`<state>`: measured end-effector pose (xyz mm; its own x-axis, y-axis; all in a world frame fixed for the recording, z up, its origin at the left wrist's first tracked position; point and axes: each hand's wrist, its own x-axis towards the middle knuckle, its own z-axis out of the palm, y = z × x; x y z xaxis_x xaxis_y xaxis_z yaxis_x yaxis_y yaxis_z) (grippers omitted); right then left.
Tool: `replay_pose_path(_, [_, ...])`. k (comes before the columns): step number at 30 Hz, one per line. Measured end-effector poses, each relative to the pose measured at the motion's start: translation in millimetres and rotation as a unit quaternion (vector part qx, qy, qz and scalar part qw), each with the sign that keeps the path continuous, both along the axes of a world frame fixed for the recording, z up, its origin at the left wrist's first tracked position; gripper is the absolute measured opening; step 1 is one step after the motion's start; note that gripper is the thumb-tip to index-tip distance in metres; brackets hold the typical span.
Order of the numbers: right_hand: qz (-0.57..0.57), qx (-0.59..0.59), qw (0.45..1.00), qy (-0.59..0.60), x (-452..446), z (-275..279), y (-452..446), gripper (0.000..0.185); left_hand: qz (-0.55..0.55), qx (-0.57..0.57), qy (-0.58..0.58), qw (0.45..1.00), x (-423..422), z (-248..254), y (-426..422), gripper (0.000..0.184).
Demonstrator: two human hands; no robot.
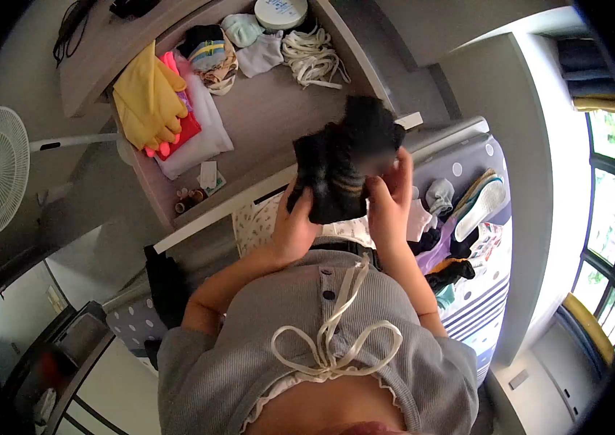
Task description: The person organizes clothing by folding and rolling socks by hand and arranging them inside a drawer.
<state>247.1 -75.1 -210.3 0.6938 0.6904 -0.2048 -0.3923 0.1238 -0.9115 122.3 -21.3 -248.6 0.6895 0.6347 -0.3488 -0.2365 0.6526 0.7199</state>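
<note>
Black bundle (333,174) of fabric is in both hands, held up over the front edge of an open drawer (271,94), toward that edge's right end. Honestly can't tell what it is: looks soft and kinda fuzzy, with a few brownish stripes low on the right half, but a smeary blur on the upper right kills the detail, and the dark folds just run together. Left hand (299,221) has hold of the lower left side, thumb in plain view, most of its fingers lost behind the fabric. Right hand (392,199) is gripping the right side, thumb in front and fingers up along the edge, so both are grasping it. The bundle also blocks a chunk of the drawer's front edge.

Inside the drawer, yellow gloves (148,101) (one or two, can't say) flop along the left side, partly covering some pink and red stuff (190,129) I can't identify. White cords (312,54) sit tangled by the right side, and a round container (281,13) near the back right corner runs into the top of the view. Near the front left corner there are little brown bits (190,199), too small to make out. Off to the right, a bed (494,156) carries a jumbled clothes pile (436,250); the right forearm overlaps its left side.
</note>
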Motion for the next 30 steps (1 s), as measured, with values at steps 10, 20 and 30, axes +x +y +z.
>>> replay_pose_path(10, [0.084, 0.040, 0.878, -0.469, 8, 12, 12, 0.074, -0.058, 0.121, -0.152, 0.979, 21, 28, 11, 0.070])
replay_pose_path(20, [0.139, 0.094, 0.985, -0.032, -1, -25, 25, 0.091, -0.088, 0.624, 0.098, 0.771, 28, 59, 44, 0.066])
replay_pose_path(30, [0.056, 0.121, 0.982, 0.136, -10, 5, 44, 0.051, -0.018, 0.718, 0.247, 0.651, 13, 71, 90, 0.054])
